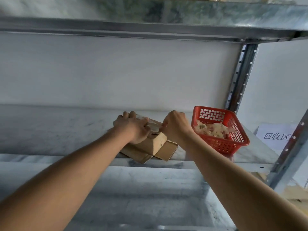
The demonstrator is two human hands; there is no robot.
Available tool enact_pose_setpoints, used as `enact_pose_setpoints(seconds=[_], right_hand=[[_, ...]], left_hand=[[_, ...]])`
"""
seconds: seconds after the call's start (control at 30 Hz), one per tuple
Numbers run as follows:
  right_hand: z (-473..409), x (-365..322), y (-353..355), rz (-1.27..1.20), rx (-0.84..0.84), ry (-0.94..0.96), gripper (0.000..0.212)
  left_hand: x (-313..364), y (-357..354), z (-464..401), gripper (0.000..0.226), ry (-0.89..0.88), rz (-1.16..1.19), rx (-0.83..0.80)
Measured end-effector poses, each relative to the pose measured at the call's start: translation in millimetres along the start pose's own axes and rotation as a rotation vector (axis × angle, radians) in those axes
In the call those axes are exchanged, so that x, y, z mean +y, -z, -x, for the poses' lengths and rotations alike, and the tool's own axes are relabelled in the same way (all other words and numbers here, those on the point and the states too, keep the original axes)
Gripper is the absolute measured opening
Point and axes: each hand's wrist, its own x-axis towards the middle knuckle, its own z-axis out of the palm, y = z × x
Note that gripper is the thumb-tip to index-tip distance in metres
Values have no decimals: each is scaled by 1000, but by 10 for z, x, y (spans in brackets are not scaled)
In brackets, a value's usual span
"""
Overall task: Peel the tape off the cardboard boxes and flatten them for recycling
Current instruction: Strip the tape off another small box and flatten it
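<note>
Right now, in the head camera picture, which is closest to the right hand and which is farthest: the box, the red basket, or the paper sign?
1. The box: at the right hand, whose fingers pinch the tape on its top.
2. The red basket: just to the hand's right, on the same shelf.
3. The paper sign: farthest, past the basket at the far right.

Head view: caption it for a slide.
Left hand steadies cardboard box; right hand pinches its tape.

shelving: galvanized metal shelf (50,130) (perforated upright (240,77)) | wall (116,72): plain white | light: soft, even
</note>
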Motion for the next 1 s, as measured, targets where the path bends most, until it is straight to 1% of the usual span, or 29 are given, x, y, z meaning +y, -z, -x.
enact_pose_setpoints(seconds=[0.07, 0.17, 0.27, 0.33, 0.4, 0.5, 0.6, 0.73, 0.83, 0.9, 1.0], right_hand=[[-62, -65, 26, -7, -29, -11, 11], [-136, -118, 98, -39, -108, -38, 17], [-215, -152, 157, 6, -234, -79, 30], [-281, -177, 176, 69, -324, -122, 37], [-343, -213, 186, 142, -394, -144, 36], [-378, -292, 166, 204, -408, -150, 17], [-347, -371, 145, 294, -421, -142, 10], [-325, -471, 178, 380, -460, -135, 11], [-255, -624, 210, 456, -481, -91, 11], [-180, -740, 186, 545, -485, -12, 15], [-101, -753, 107, 541, -431, 27, 23]], left_hand=[[-51, -41, 38, 63, 2, -34, 28], [-126, -92, 82, 67, -34, -69, 79], [-226, -121, 73, 73, -95, -2, 61], [-280, -133, 30, 84, -177, 40, 67], [-295, -116, -3, 87, -302, 57, 70], [-304, -96, -46, 70, -507, 109, 59], [-332, -102, -91, 66, -571, 155, 56], [-374, -96, -129, 83, -581, 153, 44], [-390, -129, -194, 89, -599, 155, 39], [-394, -155, -229, 87, -607, 156, 35], [-403, -169, -250, 79, -605, 178, 32]])
